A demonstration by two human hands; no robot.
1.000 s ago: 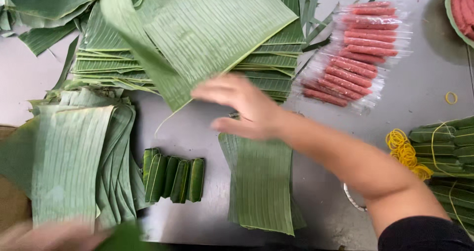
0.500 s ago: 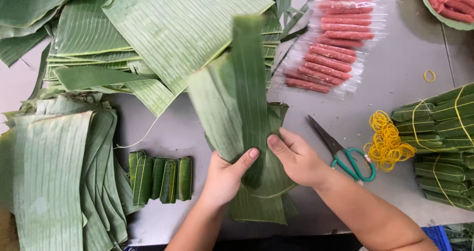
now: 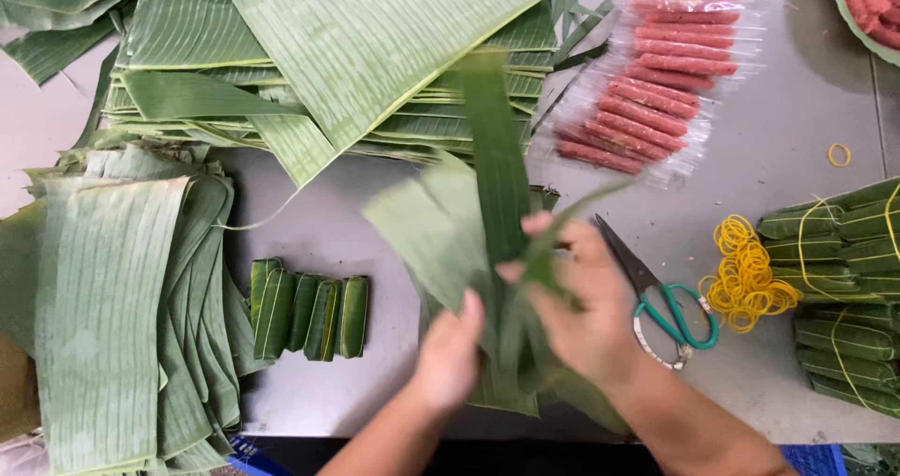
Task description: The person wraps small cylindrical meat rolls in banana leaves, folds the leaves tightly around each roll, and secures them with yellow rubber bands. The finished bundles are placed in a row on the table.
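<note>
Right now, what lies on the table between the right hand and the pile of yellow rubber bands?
Green-handled scissors lie there, seen in the head view.

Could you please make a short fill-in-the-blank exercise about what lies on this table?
1. Both hands, left hand and right hand, hold a long green ____.
2. The scissors have handles of ____ colour.
3. The pile of rubber bands is ____ in colour.
4. Left of the hands lie ____ small wrapped leaf rolls in a row.

Missing words: leaf; green; yellow; five
</note>
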